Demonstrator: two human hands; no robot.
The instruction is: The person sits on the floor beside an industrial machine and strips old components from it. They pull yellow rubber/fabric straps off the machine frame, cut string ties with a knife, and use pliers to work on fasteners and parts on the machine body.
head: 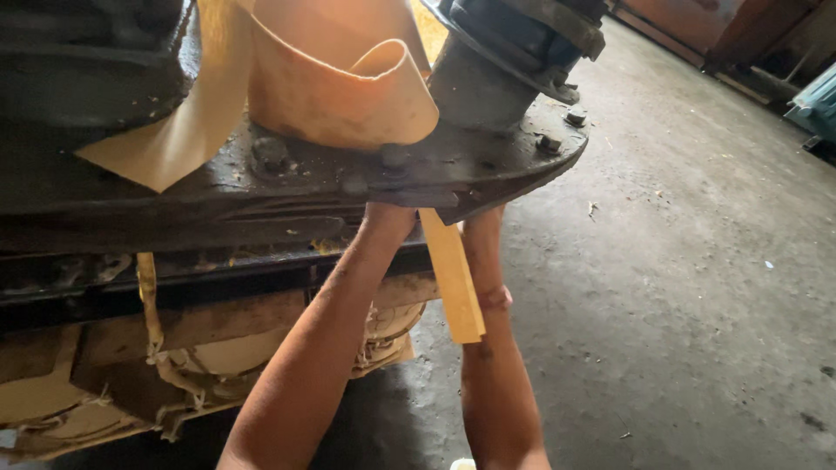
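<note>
While both hands hide under the flange (488,170), grip untellable, the yellow strip (453,278) hangs between the forearms

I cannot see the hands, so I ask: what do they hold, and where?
It cannot be told: both forearms reach under the dark metal flange, which hides the hands. A yellow strip hangs between them.

Two bare forearms reach up under a dark, greasy metal flange (488,170) studded with bolts; both hands are hidden behind it. A yellow strip (453,274) hangs between the forearms, and a wide tan band (340,87) curls above them.
</note>
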